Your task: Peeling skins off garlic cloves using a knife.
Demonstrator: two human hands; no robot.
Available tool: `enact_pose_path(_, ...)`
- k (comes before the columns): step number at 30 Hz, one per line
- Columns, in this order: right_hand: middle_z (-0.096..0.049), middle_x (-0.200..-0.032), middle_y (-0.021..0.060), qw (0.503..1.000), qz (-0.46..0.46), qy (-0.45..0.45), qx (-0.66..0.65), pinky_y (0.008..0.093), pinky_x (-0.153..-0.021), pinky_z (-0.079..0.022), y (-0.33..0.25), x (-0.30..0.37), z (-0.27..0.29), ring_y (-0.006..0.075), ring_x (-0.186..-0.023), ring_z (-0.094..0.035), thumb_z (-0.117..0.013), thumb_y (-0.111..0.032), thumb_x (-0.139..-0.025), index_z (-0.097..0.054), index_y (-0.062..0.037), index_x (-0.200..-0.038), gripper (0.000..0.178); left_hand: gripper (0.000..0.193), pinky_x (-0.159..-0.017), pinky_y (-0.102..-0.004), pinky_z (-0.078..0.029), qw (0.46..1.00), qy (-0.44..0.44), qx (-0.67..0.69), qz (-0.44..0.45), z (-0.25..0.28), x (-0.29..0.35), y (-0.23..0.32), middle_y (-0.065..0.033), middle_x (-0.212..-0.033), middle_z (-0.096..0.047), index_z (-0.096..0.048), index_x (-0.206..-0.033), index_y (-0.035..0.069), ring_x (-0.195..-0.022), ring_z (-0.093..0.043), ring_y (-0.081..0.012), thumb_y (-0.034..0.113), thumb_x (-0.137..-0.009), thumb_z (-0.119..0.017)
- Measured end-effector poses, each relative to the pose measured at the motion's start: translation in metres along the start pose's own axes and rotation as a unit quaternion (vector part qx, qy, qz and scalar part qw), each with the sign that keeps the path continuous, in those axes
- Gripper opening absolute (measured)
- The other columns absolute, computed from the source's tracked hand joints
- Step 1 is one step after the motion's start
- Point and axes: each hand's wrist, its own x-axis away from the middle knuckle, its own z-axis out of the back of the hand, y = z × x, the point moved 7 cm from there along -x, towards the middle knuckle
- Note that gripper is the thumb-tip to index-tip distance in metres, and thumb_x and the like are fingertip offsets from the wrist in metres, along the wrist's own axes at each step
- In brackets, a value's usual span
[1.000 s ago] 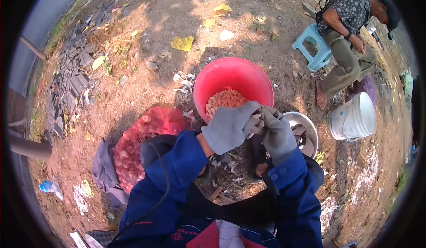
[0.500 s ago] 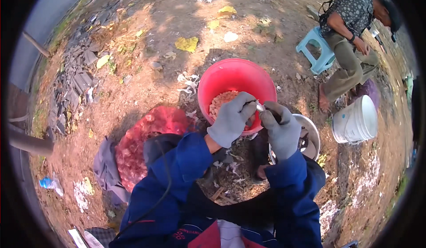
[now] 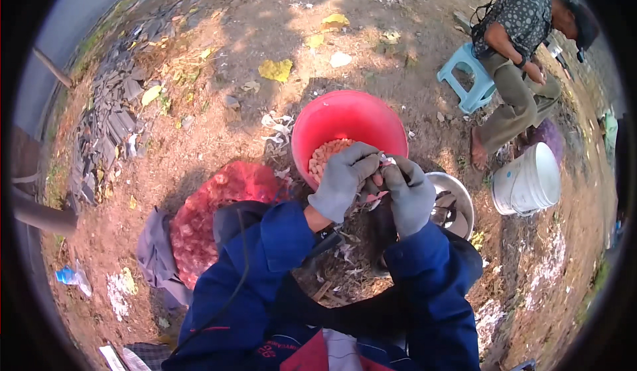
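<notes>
Both my hands wear grey gloves and meet over the near rim of a red bucket [image 3: 348, 115]. My left hand [image 3: 344, 180] is closed, its thumb and fingers pinching a small whitish-pink garlic clove [image 3: 385, 160]. My right hand [image 3: 410, 197] is closed too, its fingertips on the same clove; the fingers partly cover it. Inside the bucket lies a heap of pale peeled cloves [image 3: 323, 157]. To the left, a red mesh bag [image 3: 192, 231] full of garlic bulbs rests against my leg.
A metal basin [image 3: 470, 202] with dark items stands just right of the bucket. Farther right are a white bucket [image 3: 527, 180] and a person [image 3: 521, 29] seated on a light-blue stool [image 3: 472, 95]. Dark broken pieces [image 3: 119, 122] litter the ground at left.
My hands have shifted slightly, the fingers turning the clove between them. My right hand has moved a little left and down. The view has shifted slightly.
</notes>
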Motion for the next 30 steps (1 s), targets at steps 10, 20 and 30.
enact_pose_path(10,-0.066,-0.081,0.0025,0.982,-0.089,0.012,-0.167,0.0223,-0.064,-0.048,0.032,-0.008,0.007,0.0073,-0.069,-0.059,-0.066,-0.027,-0.098,-0.065,0.0016,-0.103,0.029,0.019,-0.069,-0.0377,-0.054,0.917,-0.013,-0.320,-0.239,-0.012,0.013,0.010,-0.0139,-0.086,-0.067,-0.062,-0.113,0.004,-0.079,-0.069,-0.0272,0.017,-0.100,-0.059)
enact_pose_path(20,-0.065,-0.080,0.0032,0.972,-0.099,0.046,-0.209,0.0240,-0.059,-0.051,0.025,-0.012,0.013,0.0075,-0.061,-0.058,-0.071,-0.023,-0.095,-0.064,0.0002,-0.102,0.025,0.025,-0.074,-0.0335,-0.053,0.863,0.013,-0.444,-0.242,-0.031,0.035,0.053,-0.0123,-0.087,-0.067,-0.064,-0.114,0.003,-0.082,-0.068,-0.0178,0.012,-0.092,-0.068)
enact_pose_path(30,-0.063,-0.073,0.0030,0.986,-0.076,-0.051,-0.140,0.0245,-0.057,-0.049,0.030,-0.003,-0.002,0.0086,-0.059,-0.057,-0.064,-0.020,-0.095,-0.064,0.0014,-0.089,0.023,0.016,-0.069,-0.0285,-0.052,0.945,0.016,-0.291,-0.151,0.002,0.003,0.032,-0.0073,-0.086,-0.070,-0.072,-0.104,0.002,-0.076,-0.065,-0.0135,0.010,-0.090,-0.069)
